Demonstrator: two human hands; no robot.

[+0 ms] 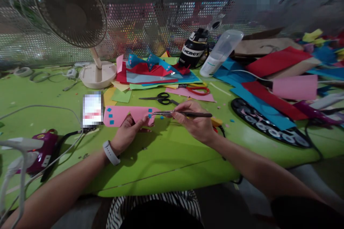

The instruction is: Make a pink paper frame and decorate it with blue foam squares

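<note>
My left hand (127,133), with a white band on its wrist, is closed on the lower edge of a pink paper strip (119,111). Notches show in the strip's upper edge, and small blue squares (110,116) lie on it near both ends. Between the fingers of my right hand (195,123) is a pair of dark-handled tweezers (200,114), pointing left. The tweezers' tips meet a small blue square at the strip's right end, beside my left thumb. Whether they grip that square I cannot tell. Black scissors (162,98) lie just behind the strip.
A phone (92,109) lies left of the strip, with a fan (98,71) behind it. Folded coloured papers (150,73), a black bottle (194,48) and a clear bottle (221,53) stand at the back. Red-handled scissors (200,90), paper sheets (294,87) and cables occupy the right.
</note>
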